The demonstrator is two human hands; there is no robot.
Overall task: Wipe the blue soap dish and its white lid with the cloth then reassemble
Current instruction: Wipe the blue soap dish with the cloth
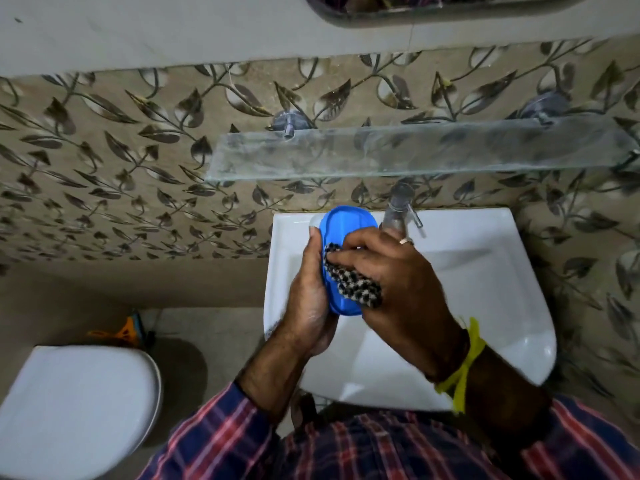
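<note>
I hold the blue soap dish [346, 225] above the white washbasin, its flat blue face turned toward me. My left hand [310, 289] grips its left edge from behind, thumb up along the rim. A small pale piece, possibly the white lid [314, 221], peeks out behind the dish's top left corner. My right hand [398, 271] presses a black-and-white checked cloth [356, 289] against the lower part of the blue face. The dish's lower half is mostly covered by the cloth and my fingers.
The white washbasin [502, 289] sits below my hands, with a chrome tap [398, 209] at its back. A glass shelf [398, 154] is mounted on the leaf-patterned wall above. A closed white toilet [76, 410] stands at lower left, an orange object [128, 329] behind it.
</note>
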